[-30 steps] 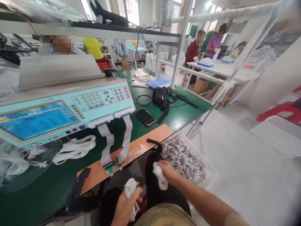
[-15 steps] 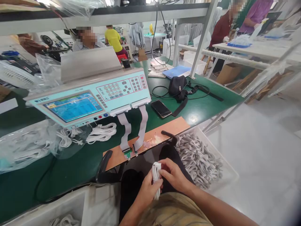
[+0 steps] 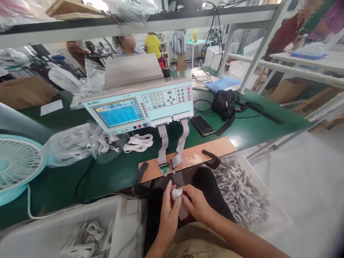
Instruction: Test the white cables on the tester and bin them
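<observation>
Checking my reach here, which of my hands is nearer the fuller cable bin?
Right. Your right hand is across your right leg from the fuller cable bin, not touching it; your left hand is farther away, gripping the cable bundle from its left side.

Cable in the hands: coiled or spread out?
Coiled: the white cable shows bundled loops between the left hand and the right hand.

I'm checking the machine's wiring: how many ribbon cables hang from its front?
2: the left ribbon and the right ribbon, both running from the machine down to the board.
</observation>
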Motion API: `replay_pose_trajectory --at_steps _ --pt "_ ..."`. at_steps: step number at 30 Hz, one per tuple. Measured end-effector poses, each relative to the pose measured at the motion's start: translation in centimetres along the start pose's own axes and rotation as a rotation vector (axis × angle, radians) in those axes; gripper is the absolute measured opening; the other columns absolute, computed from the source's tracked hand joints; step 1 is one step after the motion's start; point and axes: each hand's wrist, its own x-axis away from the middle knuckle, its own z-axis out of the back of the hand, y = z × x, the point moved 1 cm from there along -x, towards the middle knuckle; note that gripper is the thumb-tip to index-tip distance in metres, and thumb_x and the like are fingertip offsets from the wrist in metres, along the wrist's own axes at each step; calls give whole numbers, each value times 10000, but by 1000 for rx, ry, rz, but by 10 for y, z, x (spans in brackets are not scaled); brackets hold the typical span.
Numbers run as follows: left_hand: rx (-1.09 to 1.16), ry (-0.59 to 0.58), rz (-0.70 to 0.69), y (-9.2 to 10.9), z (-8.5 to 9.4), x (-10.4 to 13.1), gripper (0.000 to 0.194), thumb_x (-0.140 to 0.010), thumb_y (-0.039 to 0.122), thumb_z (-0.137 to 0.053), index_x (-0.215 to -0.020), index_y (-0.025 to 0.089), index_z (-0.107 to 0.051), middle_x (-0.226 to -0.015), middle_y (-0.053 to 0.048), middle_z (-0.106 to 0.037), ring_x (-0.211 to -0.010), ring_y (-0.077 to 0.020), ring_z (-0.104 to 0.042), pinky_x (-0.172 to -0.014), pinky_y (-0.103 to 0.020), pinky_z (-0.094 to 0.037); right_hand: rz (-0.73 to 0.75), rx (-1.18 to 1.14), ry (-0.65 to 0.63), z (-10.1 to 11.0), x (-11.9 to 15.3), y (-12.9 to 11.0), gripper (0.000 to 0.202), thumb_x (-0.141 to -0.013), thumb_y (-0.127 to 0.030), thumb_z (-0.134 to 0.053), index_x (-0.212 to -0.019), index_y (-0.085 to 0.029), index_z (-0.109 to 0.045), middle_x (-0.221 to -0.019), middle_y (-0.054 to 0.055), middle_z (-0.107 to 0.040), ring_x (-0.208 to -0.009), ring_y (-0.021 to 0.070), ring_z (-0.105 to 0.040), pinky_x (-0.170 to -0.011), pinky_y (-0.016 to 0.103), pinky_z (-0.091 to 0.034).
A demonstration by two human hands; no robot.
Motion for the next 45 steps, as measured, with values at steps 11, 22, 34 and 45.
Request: replay_pose_trajectory --at_steps 11,22,34,45 --pt "85 -88 88 14 22 -27 226 -660 338 -692 -646 175 -535 -602 33 -509 -571 -113 -486 -516 -194 -428 -27 62 99 -9 -32 2 102 -850 -207 -461 -787 -186 -539 -714 16 -547 -661 158 -494 -635 269 -380" --pt "464 12 289 0 19 -46 334 -612 416 -740 -759 148 -605 -604 28 -569 -537 -102 -528 -437 -195 -479 -318 -334 144 -17 -53 17 165 -767 -310 -570 -682 -169 -557 -620 -21 -532 -579 129 -456 -566 237 -379" --pt "250 -122 125 3 26 -56 322 -687 454 -658 -694 132 -636 -550 16 -539 -496 -112 -496 -444 -209 -445 -469 -604 110 -13 -60 4 279 -654 -409 -676 -616 -169 -540 -526 -39 -504 -485 102 -416 -491 226 -338" --pt "224 61 13 -3 28 -70 258 -692 332 -631 -531 133 -602 -488 27 -501 -487 -99 -423 -495 -203 -341 -525 -699 125 -13 -66 0 271 -631 -382 -706 -607 -153 -563 -493 -41 -498 -464 86 -376 -491 222 -280"
